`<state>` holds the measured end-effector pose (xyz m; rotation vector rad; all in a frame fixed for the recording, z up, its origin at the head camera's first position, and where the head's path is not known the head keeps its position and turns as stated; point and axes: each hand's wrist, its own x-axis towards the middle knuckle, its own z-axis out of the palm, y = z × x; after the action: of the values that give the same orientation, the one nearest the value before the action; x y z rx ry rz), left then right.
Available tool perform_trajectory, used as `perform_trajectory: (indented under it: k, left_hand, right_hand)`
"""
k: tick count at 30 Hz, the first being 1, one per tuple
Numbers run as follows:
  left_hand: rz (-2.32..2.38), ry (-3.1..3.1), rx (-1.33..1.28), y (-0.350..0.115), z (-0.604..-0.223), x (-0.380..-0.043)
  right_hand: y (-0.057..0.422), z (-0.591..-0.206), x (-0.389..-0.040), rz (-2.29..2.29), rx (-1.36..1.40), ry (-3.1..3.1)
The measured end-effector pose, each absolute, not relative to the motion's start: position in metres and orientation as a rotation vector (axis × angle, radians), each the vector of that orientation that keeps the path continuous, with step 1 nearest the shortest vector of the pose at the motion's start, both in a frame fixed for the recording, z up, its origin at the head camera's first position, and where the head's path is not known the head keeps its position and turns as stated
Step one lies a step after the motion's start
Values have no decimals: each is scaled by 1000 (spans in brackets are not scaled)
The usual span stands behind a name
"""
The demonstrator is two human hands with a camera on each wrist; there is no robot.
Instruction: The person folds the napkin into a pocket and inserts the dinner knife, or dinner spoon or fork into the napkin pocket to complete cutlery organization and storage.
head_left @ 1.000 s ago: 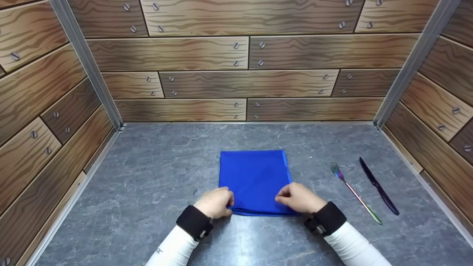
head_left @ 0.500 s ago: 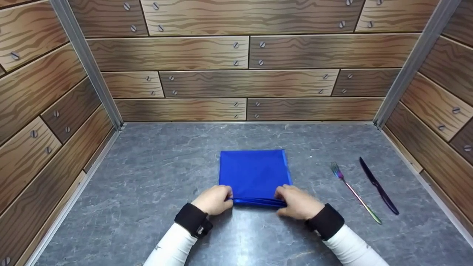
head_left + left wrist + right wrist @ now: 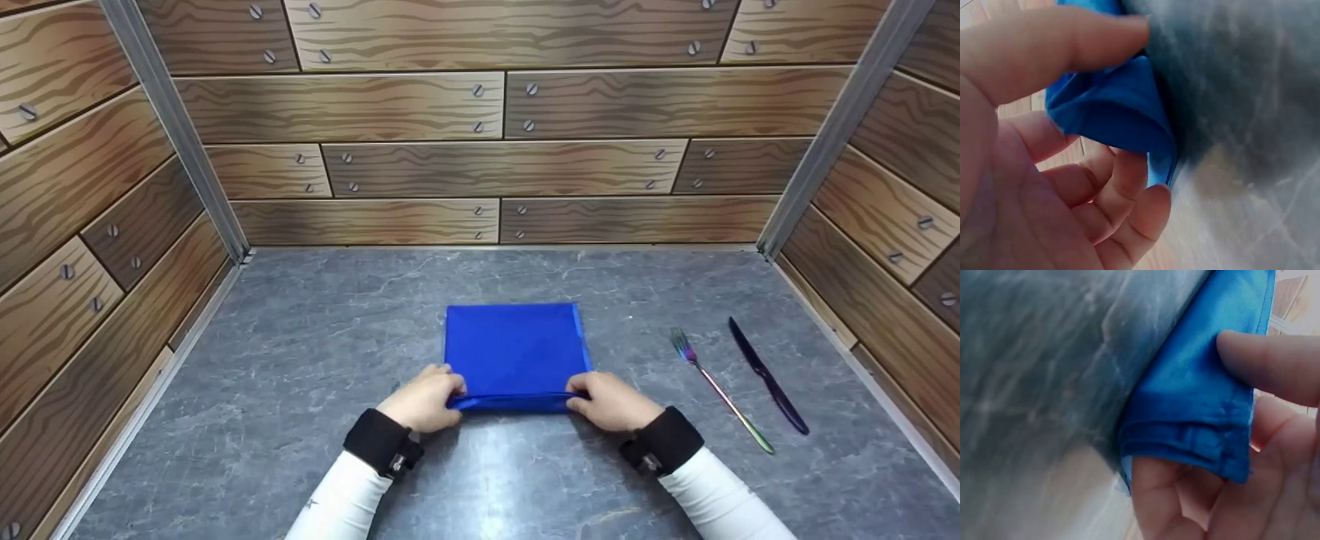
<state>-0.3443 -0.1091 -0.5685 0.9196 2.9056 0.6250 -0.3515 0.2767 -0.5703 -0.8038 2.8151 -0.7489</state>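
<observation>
A blue cloth [image 3: 514,349], folded into a flat rectangle, lies mid-table with its near edge turned up in a narrow fold. At the near left corner my left hand [image 3: 426,399] pinches that fold between thumb and curled fingers. The left wrist view shows the layered cloth [image 3: 1117,109] looped open beneath the thumb. My right hand [image 3: 613,401] grips the near right corner of the same fold. In the right wrist view the thumb presses on the stacked, hemmed layers of cloth [image 3: 1190,405], with fingers underneath.
Right of the cloth lie a rainbow-coloured fork [image 3: 720,390] and a dark purple table knife [image 3: 769,375], both slanted. The grey marbled tabletop [image 3: 337,315] is bounded at the back and sides by wood-patterned panels [image 3: 375,221].
The cloth's near edge has been lifted and turned away from me, so the cloth looks shorter. My right hand has taken hold of its corner; my left hand moved slightly left and forward.
</observation>
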Motion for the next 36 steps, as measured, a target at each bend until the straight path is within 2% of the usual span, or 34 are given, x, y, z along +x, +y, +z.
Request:
perform_trajectory:
  k: [4, 13, 30, 33, 36]
  left_hand:
    - [787, 2827, 965, -119, -572, -357]
    - [983, 2677, 795, -135, -574, -369]
    - [1167, 2584, 755, -144, -580, -377]
    - [1135, 2563, 765, -147, -576, -375]
    - [1100, 2546, 781, -149, -569, -371]
  right_hand:
    - [279, -569, -353, -808, -758, 2764]
    - [288, -575, -364, -930, -680, 2667]
    - [297, -569, -364, -812, -803, 2679]
    - [292, -547, -348, -774, -874, 2701]
    - [278, -503, -320, -774, -923, 2679]
